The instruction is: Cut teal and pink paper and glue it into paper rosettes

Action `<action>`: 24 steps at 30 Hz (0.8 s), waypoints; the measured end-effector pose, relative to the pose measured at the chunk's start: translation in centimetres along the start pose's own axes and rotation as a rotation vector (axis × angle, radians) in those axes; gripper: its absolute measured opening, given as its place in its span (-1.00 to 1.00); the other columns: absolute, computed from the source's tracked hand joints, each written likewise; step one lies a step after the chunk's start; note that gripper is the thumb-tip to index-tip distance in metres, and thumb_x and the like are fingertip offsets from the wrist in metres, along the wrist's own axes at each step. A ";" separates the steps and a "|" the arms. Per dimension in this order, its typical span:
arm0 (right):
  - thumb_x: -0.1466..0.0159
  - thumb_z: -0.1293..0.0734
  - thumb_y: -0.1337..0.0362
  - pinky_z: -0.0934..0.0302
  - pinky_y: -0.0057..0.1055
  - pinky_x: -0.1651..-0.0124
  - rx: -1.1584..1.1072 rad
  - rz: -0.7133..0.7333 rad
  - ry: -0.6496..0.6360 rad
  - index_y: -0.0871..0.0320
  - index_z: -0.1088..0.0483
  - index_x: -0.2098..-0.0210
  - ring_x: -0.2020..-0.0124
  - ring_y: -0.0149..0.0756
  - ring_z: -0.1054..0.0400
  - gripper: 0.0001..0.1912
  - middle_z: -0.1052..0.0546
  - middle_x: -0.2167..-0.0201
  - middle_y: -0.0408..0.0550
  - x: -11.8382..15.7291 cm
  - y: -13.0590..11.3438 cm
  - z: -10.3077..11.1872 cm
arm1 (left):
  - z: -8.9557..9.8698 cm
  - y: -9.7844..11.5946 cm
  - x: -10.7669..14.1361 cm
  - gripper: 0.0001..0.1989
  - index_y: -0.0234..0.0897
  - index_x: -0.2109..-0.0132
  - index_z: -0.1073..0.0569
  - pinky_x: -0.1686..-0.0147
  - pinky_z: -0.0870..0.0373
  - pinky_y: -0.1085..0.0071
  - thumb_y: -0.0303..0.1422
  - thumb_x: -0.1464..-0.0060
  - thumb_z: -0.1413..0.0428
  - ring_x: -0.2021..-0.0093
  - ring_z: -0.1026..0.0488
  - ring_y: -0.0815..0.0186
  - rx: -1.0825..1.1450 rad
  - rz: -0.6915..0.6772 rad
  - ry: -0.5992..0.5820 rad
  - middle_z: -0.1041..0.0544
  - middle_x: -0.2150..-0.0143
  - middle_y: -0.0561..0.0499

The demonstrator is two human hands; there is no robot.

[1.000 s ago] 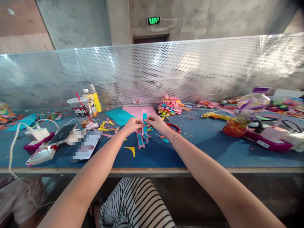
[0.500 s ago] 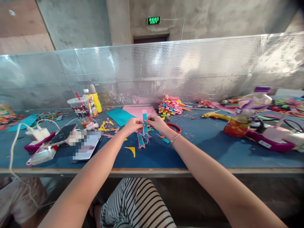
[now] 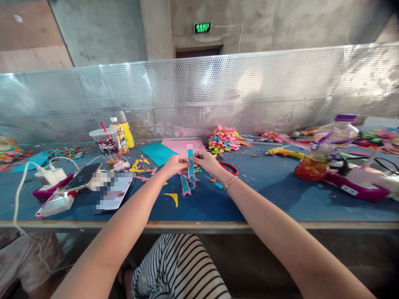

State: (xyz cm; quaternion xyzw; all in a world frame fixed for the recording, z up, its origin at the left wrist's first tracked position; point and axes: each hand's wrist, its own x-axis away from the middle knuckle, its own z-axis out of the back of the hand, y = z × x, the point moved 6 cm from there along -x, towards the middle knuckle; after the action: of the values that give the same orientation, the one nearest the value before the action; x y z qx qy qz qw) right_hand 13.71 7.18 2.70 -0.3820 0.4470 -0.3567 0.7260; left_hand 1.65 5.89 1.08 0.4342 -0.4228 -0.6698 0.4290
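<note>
Between my two hands stands a paper ribbon strip (image 3: pixel 190 157), blue layered on pink, with a notched lower end. My left hand (image 3: pixel 177 164) pinches it from the left side. From the right, my right hand (image 3: pixel 203 159) has its fingers closed on the same strip. Just below lies a similar blue and pink ribbon strip (image 3: pixel 185 185) with a notched tail on the table. Red-handled scissors (image 3: pixel 229 167) rest beside my right wrist, partly covered by it. Behind my hands are a pink paper sheet (image 3: pixel 174 145) and a blue paper sheet (image 3: pixel 158 153).
At left are a phone (image 3: pixel 117 193), a plastic cup (image 3: pixel 107 145), a drink bottle (image 3: pixel 122 137) and a power strip (image 3: pixel 51 189). At right stand a purple-capped bottle (image 3: pixel 313 168) and a yellow glue gun (image 3: pixel 286 152). A paper-strip pile (image 3: pixel 222 139) and a perforated metal panel (image 3: pixel 187 91) are behind.
My hands and the paper strip stay almost still. The whole view has shifted very slightly.
</note>
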 end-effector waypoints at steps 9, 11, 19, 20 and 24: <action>0.03 -0.33 0.04 -0.05 -0.53 0.57 -0.032 -0.012 -0.008 0.20 -0.27 0.53 0.64 -0.53 -0.12 -0.67 -0.28 0.66 -0.23 0.1 0.2 -0.1 | 0.2 0.1 -0.1 -0.70 -0.37 0.48 -0.38 0.49 -0.30 0.47 -0.20 0.25 -0.20 0.58 -0.33 0.45 0.022 -0.049 0.010 -0.36 0.62 0.10; -0.01 -0.29 0.01 -0.09 -0.53 0.54 -0.109 -0.045 0.025 0.20 -0.30 0.50 0.59 -0.49 -0.19 -0.66 -0.34 0.59 -0.16 -0.1 0.4 0.3 | 0.5 -0.1 -0.2 -0.71 -0.37 0.49 -0.38 0.49 -0.29 0.47 -0.21 0.27 -0.22 0.58 -0.33 0.45 0.037 -0.034 0.032 -0.37 0.62 0.10; -0.15 -0.13 0.17 -0.16 -0.45 0.38 0.305 -0.140 0.183 0.22 -0.32 0.46 0.40 -0.31 -0.33 -0.74 -0.43 0.45 0.03 -1.0 1.7 4.2 | 1.3 -0.9 -0.5 -0.71 -0.36 0.51 -0.37 0.47 -0.31 0.46 -0.21 0.28 -0.22 0.56 -0.34 0.44 0.069 0.006 0.071 -0.38 0.60 0.10; -0.11 -0.17 0.22 -0.16 -0.42 0.32 0.529 -0.127 0.157 0.23 -0.33 0.44 0.33 -0.24 -0.34 -0.80 -0.44 0.41 0.07 -1.0 1.8 4.6 | 1.4 -0.9 -0.5 -0.71 -0.36 0.51 -0.37 0.47 -0.31 0.46 -0.21 0.28 -0.22 0.56 -0.34 0.44 0.070 0.011 0.077 -0.38 0.60 0.10; 0.04 -0.30 0.30 -0.15 -0.28 0.21 1.171 -0.312 -0.017 0.35 -0.35 0.21 0.12 0.04 -0.28 -0.61 -0.37 0.15 0.32 -0.3 4.0 6.1 | 1.8 -1.2 -0.5 -0.70 -0.36 0.48 -0.38 0.47 -0.32 0.46 -0.21 0.29 -0.23 0.56 -0.35 0.44 0.096 0.033 0.100 -0.39 0.59 0.09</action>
State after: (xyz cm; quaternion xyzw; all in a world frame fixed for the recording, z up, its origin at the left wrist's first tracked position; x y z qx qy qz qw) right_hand 19.97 10.74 1.20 0.0171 0.1094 -0.6426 0.7581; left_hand -0.14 7.06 0.58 0.4804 -0.4396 -0.6188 0.4394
